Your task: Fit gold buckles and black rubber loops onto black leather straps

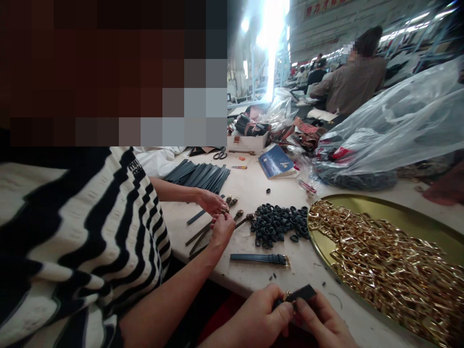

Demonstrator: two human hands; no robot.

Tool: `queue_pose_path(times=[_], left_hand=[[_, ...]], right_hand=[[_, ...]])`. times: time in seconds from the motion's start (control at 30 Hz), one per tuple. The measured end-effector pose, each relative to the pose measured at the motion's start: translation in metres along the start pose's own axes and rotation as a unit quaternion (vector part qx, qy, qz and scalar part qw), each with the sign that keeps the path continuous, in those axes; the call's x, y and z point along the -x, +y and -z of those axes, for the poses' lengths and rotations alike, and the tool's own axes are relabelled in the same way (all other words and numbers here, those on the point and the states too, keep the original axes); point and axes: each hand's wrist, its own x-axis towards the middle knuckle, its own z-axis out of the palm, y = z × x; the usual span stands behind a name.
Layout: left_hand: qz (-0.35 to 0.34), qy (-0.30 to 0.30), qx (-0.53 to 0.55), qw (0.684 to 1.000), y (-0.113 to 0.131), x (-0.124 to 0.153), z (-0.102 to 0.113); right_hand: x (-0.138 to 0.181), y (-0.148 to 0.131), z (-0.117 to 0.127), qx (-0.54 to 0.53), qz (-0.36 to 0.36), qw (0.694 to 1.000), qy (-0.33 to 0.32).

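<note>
At the bottom edge my left hand (263,314) and my right hand (321,321) are both closed on a short dark strap (302,293) with a small gold buckle at its end. They pinch it just above the near edge of the white table (253,188). A finished dark blue strap with a gold buckle (259,258) lies on the table just beyond my hands. A pile of black rubber loops (277,224) sits behind that.
A round gold tray (409,217) heaped with gold buckles stands at the right. A co-worker in a striped top (83,241) sits at my left, both hands (219,215) on a strap. Stacked blue straps (199,175), scissors, a blue booklet and plastic bags lie farther back.
</note>
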Motion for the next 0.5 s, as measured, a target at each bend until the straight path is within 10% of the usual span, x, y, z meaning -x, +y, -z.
queue_pose_path(times=[0.23, 0.5], left_hand=[[-0.017, 0.031, 0.006, 0.999, 0.000, -0.003, 0.000], [0.009, 0.023, 0.018, 1.000, 0.000, -0.003, -0.001]], right_hand=[[-0.008, -0.006, 0.009, 0.155, 0.102, 0.982, -0.045], [0.000, -0.015, -0.007, -0.013, -0.013, 1.000, 0.006]])
